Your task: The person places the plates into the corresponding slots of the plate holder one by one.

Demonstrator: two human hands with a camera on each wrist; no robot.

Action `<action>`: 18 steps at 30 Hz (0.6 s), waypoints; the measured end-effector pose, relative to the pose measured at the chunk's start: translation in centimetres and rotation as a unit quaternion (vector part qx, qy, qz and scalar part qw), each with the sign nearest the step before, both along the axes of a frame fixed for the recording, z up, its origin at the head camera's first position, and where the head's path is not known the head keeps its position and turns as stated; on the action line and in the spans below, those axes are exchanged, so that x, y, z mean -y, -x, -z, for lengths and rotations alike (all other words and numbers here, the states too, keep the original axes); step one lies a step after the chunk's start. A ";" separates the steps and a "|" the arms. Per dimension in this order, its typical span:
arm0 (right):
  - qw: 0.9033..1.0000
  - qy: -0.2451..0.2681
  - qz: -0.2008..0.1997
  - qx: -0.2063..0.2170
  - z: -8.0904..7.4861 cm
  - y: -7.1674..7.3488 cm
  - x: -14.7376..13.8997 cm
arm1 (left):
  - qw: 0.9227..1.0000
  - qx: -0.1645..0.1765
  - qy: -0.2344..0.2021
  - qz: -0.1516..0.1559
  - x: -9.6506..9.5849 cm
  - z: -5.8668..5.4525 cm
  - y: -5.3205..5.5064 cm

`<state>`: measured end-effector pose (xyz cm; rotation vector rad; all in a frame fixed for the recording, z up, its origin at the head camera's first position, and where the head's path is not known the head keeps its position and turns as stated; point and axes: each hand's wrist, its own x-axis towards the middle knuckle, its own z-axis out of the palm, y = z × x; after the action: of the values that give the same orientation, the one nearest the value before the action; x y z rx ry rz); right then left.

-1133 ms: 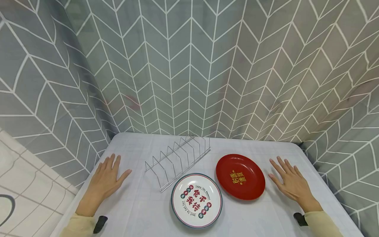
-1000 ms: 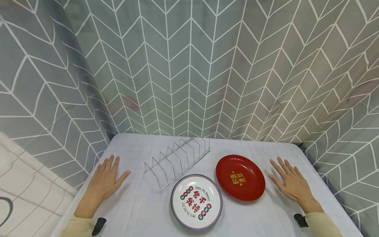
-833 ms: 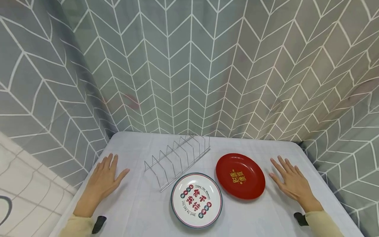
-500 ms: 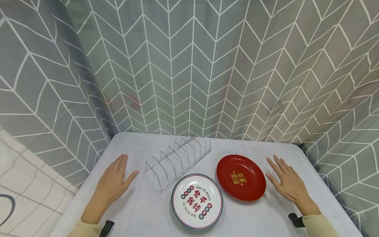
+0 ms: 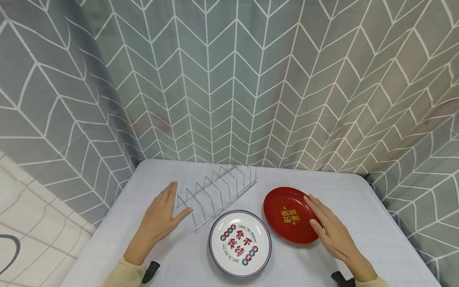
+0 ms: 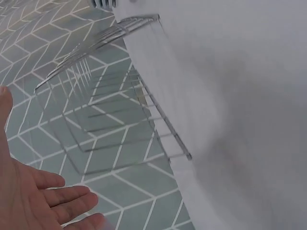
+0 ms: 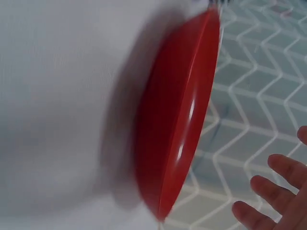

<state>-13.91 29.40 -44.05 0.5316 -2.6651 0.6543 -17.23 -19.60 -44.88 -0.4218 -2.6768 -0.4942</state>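
Observation:
My left hand (image 5: 159, 215) is held with its fingers straight and thumb spread, close to the near left end of the wire dish rack (image 5: 203, 220). In the left wrist view the rack's wire frame (image 6: 175, 136) shows beside the fingers. My right hand (image 5: 331, 232) reaches in from the right, and its fingers overlap the right edge of the oval red plate (image 5: 277, 204) in the head view. The right wrist view shows a gap between the fingertips and the red plate (image 7: 165, 124). Between the hands sits a round white plate (image 5: 224, 252) with red characters and a dark rim.
A white cloth covers the table (image 5: 287, 267). Patterned grey curtains (image 5: 222, 79) hang behind it and on both sides. White tiles (image 5: 32, 223) show at the lower left.
Both hands have moved inward, the left to the right toward the rack and the right to the left toward the red plate. The rack and plates stay in place.

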 end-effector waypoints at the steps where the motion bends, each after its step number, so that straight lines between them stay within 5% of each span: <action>1: 1.000 0.006 -0.008 0.001 0.0 -0.3 0.6 | 1.000 0.002 0.002 0.002 -0.3 0.0 0.2; 13: 0.999 0.015 -0.037 0.029 1.4 -2.6 5.4 | 1.000 0.026 0.002 0.012 -1.4 1.2 1.1; 18: 0.995 0.020 -0.007 0.102 2.0 -3.1 6.7 | 0.999 0.040 0.006 0.016 -1.4 1.6 1.3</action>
<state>-10.86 22.67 -46.06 0.4963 -2.8337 0.8031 -18.51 -18.19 -46.50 -0.4570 -2.7550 -0.5143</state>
